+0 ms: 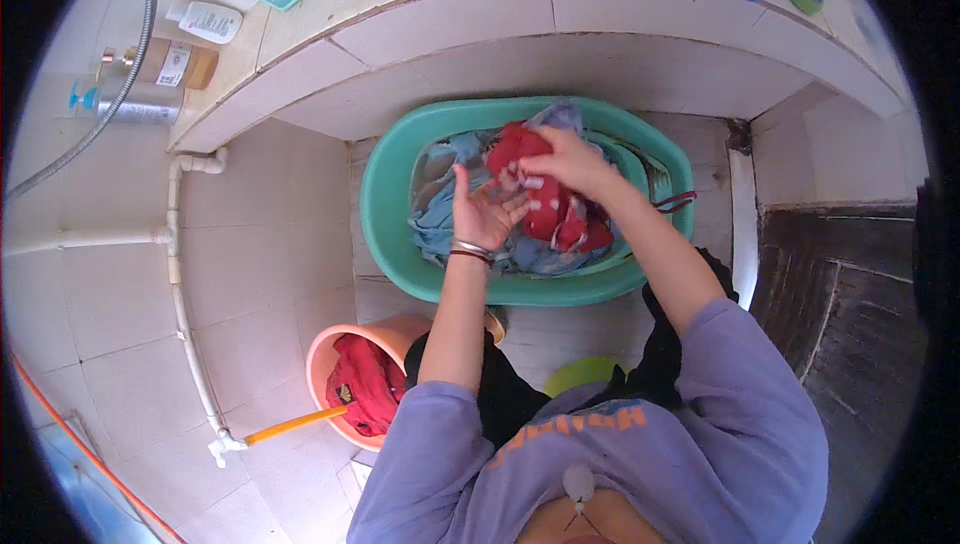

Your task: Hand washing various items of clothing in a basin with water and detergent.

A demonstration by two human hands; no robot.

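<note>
Wet laundry lies in a green plastic tub [382, 206] on the floor before me. A red garment with white patches [551, 218] is bunched on the right of the pile, over light blue cloth [439, 221]. My right hand [574, 165] grips the upper part of the red garment, its thumb and fingers bent around the fabric. Palm up and fingers spread, my left hand [487, 214] is beside the garment's left edge; its fingertips are blurred, so contact there is unclear. A dark red cord [677, 202] hangs over the tub's right rim.
A pink bucket [319, 364] holding red cloth stands at lower left. An orange hose [296, 425] runs into it from a white tap [225, 445]. Bottles, including a pump bottle [139, 103], line the tiled ledge [450, 4]. Something lime green [585, 373] is partly hidden below me.
</note>
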